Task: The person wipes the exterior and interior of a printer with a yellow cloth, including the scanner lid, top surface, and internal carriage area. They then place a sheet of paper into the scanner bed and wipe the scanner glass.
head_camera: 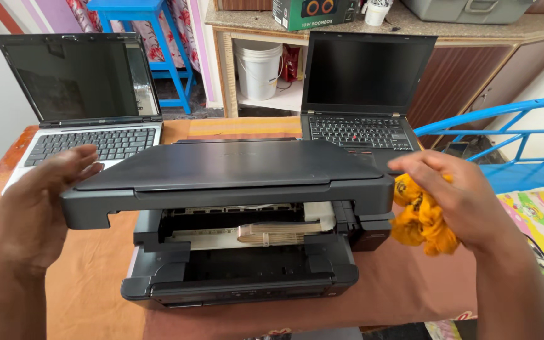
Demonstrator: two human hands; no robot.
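Brown cloth-covered table (89,283), head view. Centre of it: black plastic printer (240,252) with its flat scanner lid (228,173) raised, so the inner carriage and a white ribbon cable (272,234) show underneath.

Left hand (33,208): fingers spread and straight, gripping nothing, palm turned toward the lid's left end, fingertips just beside or barely touching its edge; cannot tell which.

Right hand (461,198): fingers curled closed on a crumpled yellow-orange cloth (420,217), which hangs just beside the right end of the lid, apparently touching the printer's corner.

Behind the printer, left: silver laptop with dark screen (80,104), open. Behind, right: black laptop with red pointing nub (363,94), open, its front edge partly hidden by the raised lid and the right hand.

Further back: blue stool (149,38), white plastic bucket (258,68) under a stone counter (410,25). Right edge: blue metal frame (505,126) over patterned bedding (536,217).
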